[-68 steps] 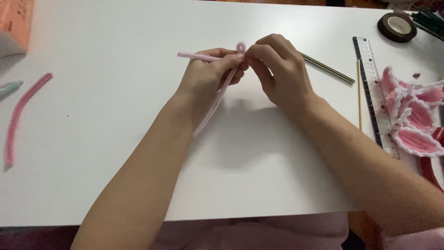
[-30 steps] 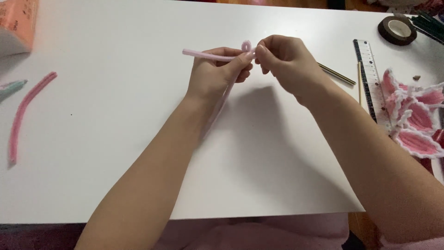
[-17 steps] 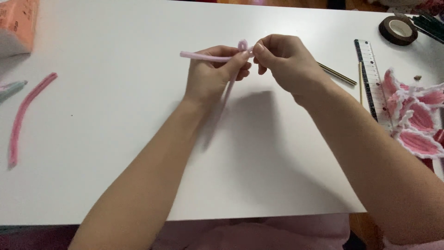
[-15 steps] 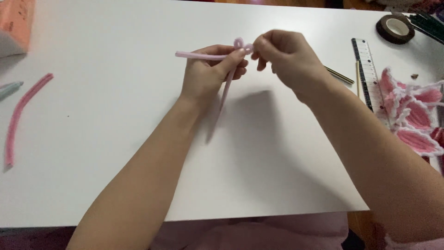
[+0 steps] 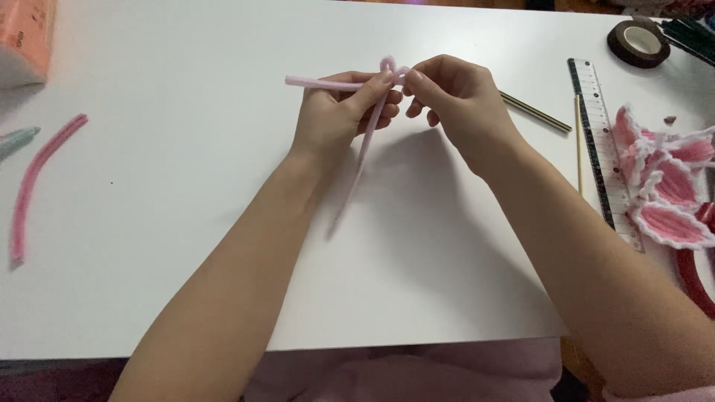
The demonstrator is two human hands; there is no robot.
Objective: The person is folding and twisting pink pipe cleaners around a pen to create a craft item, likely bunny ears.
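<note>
While the fuzzy pale-pink pipe cleaner (image 5: pixel 363 141) feels light and bendy, both my hands (image 5: pixel 339 112) (image 5: pixel 458 100) are pinching it beside its small loop (image 5: pixel 387 65).

One head-worn view looks steeply down, close over the table (image 5: pixel 186 246).

white table (image 5: pixel 186 223) | pink pipe cleaner (image 5: pixel 37 179) left; ruler (image 5: pixel 599 141), tape roll (image 5: pixel 637 41), pencil (image 5: pixel 535 112) right

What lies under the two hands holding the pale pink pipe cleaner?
Under the left hand and right hand, only the white table and their shadow show; the pipe cleaner hangs down, its grip section covered by fingers.
</note>
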